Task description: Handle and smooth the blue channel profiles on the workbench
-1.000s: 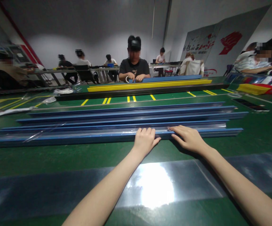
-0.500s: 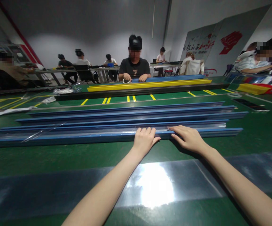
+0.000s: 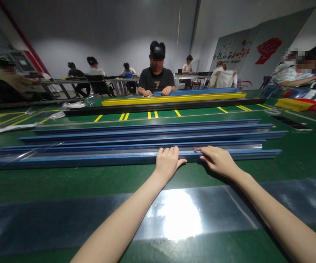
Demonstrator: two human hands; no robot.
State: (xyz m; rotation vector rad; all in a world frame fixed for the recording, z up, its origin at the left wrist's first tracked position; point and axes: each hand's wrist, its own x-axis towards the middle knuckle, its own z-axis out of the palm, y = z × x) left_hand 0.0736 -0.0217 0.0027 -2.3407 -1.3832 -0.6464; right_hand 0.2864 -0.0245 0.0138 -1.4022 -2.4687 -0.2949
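A long blue channel strip point(image 3: 114, 159) lies across the table in front of me, with glossy clear film along its inside. My left hand point(image 3: 167, 160) is closed over its front rim, fingers reaching inside and thumb along the outer face. A short way to the right, my right hand point(image 3: 216, 157) pinches the same rim, index finger inside and thumb outside. Beside the right fingertips is a small dark spot that I cannot make out. More blue channel strips point(image 3: 147, 137) lie side by side just behind.
A wide clear plastic sheet point(image 3: 65, 219) lies on the green tabletop point(image 3: 78, 182) beneath my forearms. Farther back are a yellow strip point(image 3: 174, 98) and a black strip point(image 3: 163, 106). A phone point(image 3: 291, 123) lies at right. A co-worker point(image 3: 156, 78) sits opposite.
My left fingers have drawn in slightly, and my right thumb and fingers have shifted a little at the rim. The strip stays in place. The co-worker's hand opposite has moved slightly.
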